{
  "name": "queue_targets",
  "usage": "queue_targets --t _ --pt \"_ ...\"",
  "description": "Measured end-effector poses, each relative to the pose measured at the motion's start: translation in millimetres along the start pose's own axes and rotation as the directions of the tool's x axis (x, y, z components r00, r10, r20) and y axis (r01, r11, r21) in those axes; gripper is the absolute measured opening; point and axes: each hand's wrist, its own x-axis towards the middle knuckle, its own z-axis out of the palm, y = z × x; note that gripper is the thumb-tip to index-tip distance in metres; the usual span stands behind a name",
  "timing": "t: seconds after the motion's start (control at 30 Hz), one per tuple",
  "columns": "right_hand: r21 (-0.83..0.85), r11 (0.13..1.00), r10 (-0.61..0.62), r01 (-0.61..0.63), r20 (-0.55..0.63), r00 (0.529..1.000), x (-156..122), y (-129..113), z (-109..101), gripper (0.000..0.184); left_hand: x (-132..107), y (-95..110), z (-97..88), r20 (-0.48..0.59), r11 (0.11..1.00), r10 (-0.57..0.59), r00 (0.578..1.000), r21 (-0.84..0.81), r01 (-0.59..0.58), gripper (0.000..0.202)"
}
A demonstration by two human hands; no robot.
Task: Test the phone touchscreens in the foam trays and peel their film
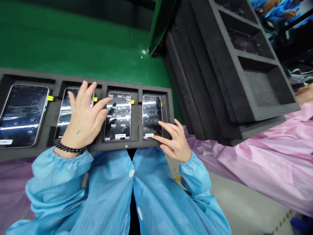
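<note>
Four phones lie in the foam tray; your left grip and right grip, both open, rest spread on them; a sideways slip could scuff a screen.

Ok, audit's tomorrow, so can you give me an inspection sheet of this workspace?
Surface: green work surface under a black foam tray.
Job's things: four phones in the tray's slots, with yellow tabs beside them.
Clutter: stacked foam trays on the right.
Hands: left hand over the second phone; right hand with fingertips on the fourth phone. Neither is gripping.
Cables: nothing seen.
Surroundings: pink smock on the right, grey floor.
</note>
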Motion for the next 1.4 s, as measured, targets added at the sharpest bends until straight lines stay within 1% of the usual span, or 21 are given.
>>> queue_targets --t 0.17,0.23,0.27,0.3,0.43,0.53,0.63,0.7,0.77,0.87,0.97,1.07,1.13,1.23,1.4 --pt "0.038 0.998 -0.058 0.056 0.064 0.996 17 -6 9 0.036 0 -1 0.5 -0.005 1.0 0.008 1.0 0.011 -0.008 0.062" --pt "0.048 0.995 -0.089 0.085 0.1 0.991 22 -6 8 0.038 0 0 0.3 -0.006 1.0 0.006 1.0 0.014 -0.006 0.062" --pt "0.053 0.995 -0.087 0.082 0.098 0.991 24 -5 6 0.039 0 0 0.0 -0.008 1.0 0.006 1.0 0.013 -0.006 0.062" --pt "0.061 0.996 -0.067 0.062 0.08 0.994 26 -3 2 0.041 0 1 -0.4 -0.009 1.0 0.008 1.0 0.011 -0.008 0.062" --pt "0.082 0.993 0.091 -0.089 -0.022 0.996 37 7 -14 0.048 -1 2 -2.7 -0.012 1.0 0.017 1.0 0.003 -0.017 0.061" --pt "0.067 0.991 0.118 -0.117 -0.014 0.993 57 14 -16 0.049 0 3 -2.5 -0.007 1.0 0.006 1.0 0.001 -0.006 0.058" --pt "0.058 0.994 0.085 -0.088 0.044 0.995 90 15 -6 0.047 3 4 0.1 -0.014 1.0 -0.006 1.0 -0.02 0.006 0.055" --pt "0.041 0.997 0.063 -0.068 0.113 0.992 116 11 5 0.044 4 5 1.4 -0.013 0.999 -0.006 1.0 -0.032 0.005 0.053" --pt "0.007 0.999 0.045 -0.047 0.202 0.978 142 5 17 0.04 2 7 0.8 -0.016 0.999 -0.022 1.0 -0.03 0.022 0.053" --pt "-0.031 0.999 0.0 0.01 0.301 0.954 172 -4 33 0.039 -10 9 -3.2 -0.067 0.994 -0.105 0.992 -0.025 0.104 0.052" --pt "-0.061 0.997 -0.034 0.057 0.328 0.944 189 -7 45 0.04 -27 7 -7.9 -0.097 0.984 -0.179 0.979 -0.041 0.176 0.051" --pt "-0.094 0.992 -0.05 0.088 0.349 0.936 193 -6 50 0.04 -41 3 -9.5 -0.104 0.981 -0.191 0.976 -0.062 0.185 0.05" --pt "-0.119 0.989 -0.043 0.088 0.333 0.942 189 -2 49 0.04 -47 1 -8.3 -0.115 0.982 -0.18 0.977 -0.071 0.172 0.049" --pt "-0.157 0.986 -0.012 0.063 0.302 0.953 179 5 46 0.04 -50 -1 -4.5 -0.137 0.986 -0.161 0.977 -0.075 0.152 0.047" --pt "-0.18 0.984 0.039 0.012 0.275 0.961 163 14 40 0.04 -50 -1 -1.1 -0.183 0.985 -0.163 0.97 -0.078 0.151 0.044"
